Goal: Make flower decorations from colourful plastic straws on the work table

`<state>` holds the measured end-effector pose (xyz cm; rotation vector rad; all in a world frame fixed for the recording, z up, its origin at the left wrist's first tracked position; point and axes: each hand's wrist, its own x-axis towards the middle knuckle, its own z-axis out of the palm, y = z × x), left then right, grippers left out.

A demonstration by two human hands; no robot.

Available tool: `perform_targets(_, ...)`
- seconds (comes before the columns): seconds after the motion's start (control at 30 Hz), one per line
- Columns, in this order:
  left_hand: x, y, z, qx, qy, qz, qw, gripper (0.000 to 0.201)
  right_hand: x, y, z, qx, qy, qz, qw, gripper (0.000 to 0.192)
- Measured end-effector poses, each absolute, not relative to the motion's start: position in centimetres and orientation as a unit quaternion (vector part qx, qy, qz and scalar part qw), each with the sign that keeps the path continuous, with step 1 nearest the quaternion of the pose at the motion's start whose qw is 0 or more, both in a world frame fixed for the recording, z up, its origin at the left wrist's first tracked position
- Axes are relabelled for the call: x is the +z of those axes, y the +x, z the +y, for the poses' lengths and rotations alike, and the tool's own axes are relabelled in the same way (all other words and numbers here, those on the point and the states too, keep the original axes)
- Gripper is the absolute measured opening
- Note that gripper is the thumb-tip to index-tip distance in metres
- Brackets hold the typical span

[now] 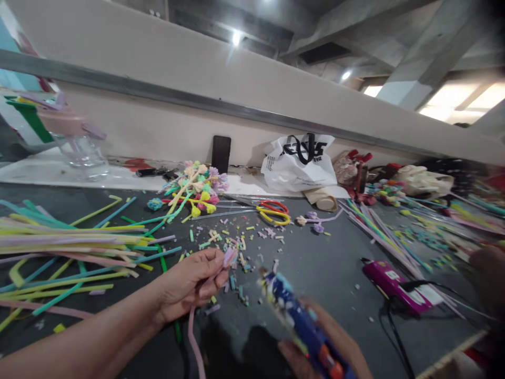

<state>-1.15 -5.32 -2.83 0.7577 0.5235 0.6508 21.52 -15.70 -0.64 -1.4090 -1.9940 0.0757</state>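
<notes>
My left hand (203, 281) pinches a pink pipe cleaner (193, 337), whose long end hangs down toward the near edge. A short lilac-pink piece (229, 256) shows at its fingertips. In my right hand (335, 337) is a blue glue gun (298, 316) with an orange part, its nozzle pointing up and left, slightly blurred and apart from the left hand. Short cut pipe cleaner bits (240, 263) lie scattered around and beyond the left hand. Finished fuzzy flower stems (197, 184) are heaped farther back, beside scissors (274, 212) with red and yellow handles.
Long pastel pipe cleaners (71, 242) pile up on the left. A purple device (398, 287) with black cables lies at right. Along the wall stand a clear bottle (81, 152), a phone (221, 152) and a white bag (298, 168). Another person's hand (487, 268) shows at far right.
</notes>
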Motion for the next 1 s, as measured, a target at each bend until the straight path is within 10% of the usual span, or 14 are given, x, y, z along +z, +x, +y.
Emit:
perform_targets(0.47, -2.7, -1.6, -5.1, 0.311, 0.348, 0.235, 0.852, 0.015, -1.3, 33.0, -11.2, -0.055, -0.680, -0.727, 0.077, 0.029)
perform_targets(1.0, -2.5, -1.5, -5.0, 0.316, 0.325, 0.222, 0.863, 0.014, -1.7, 15.8, -4.3, 0.084, -0.496, -0.856, 0.118, 0.016)
